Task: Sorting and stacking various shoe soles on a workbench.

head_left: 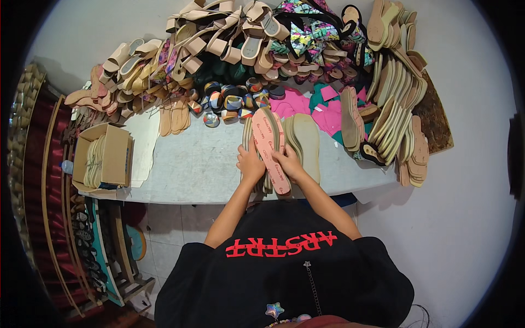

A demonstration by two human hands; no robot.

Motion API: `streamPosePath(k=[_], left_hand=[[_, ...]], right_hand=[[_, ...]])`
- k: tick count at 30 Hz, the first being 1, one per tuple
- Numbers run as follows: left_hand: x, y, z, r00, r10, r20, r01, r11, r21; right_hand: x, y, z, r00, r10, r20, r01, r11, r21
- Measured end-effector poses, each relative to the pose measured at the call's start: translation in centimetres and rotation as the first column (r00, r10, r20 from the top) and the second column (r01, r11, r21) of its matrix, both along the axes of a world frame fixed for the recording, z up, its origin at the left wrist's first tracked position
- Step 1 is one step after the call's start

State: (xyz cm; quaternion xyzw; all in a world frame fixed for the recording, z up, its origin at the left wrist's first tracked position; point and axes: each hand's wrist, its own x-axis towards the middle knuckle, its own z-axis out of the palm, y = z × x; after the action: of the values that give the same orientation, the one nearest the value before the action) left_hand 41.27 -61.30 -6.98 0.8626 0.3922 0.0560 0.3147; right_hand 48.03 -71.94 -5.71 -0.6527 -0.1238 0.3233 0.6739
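Watching remotely, I judged that the pink sole (267, 147), right of the cardboard box (120, 156), could slip and topple the pale soles (307, 145) farther right of that box if gripped unevenly. Left hand (250, 164) curled partly closed along its left side; right hand (289, 164) grasped the opposite edge, fingertips unclear.

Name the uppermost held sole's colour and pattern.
The uppermost sole is pink with scattered red print, showing best in the head view.

A pale wall (115, 27) stands behind the table (180, 169).
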Motion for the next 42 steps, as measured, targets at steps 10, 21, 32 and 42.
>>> streamPosePath(k=[10,21,32,42], left_hand=[[0.1,-0.2,1.0,1.000,-0.025,-0.020,0.025,1.000,0.000],[0.1,0.3,-0.3,0.999,-0.024,-0.040,0.024,1.000,0.016],[-0.3,0.0,1.0,0.999,-0.041,0.013,0.041,0.999,0.016],[-0.2,0.1,1.2,0.999,-0.049,-0.007,0.049,0.999,-0.001]], right_hand=[[0.3,-1.0,1.4,0.927,0.169,-0.334,-0.144,0.985,0.099],[-0.9,-0.2,-0.9,0.974,0.162,-0.160,-0.153,0.986,0.069],[3.5,-5.6,4.5,0.983,-0.122,0.135,0.147,0.968,-0.203],[3.0,-4.5,4.0,0.839,0.059,0.541,0.475,0.403,-0.782]])
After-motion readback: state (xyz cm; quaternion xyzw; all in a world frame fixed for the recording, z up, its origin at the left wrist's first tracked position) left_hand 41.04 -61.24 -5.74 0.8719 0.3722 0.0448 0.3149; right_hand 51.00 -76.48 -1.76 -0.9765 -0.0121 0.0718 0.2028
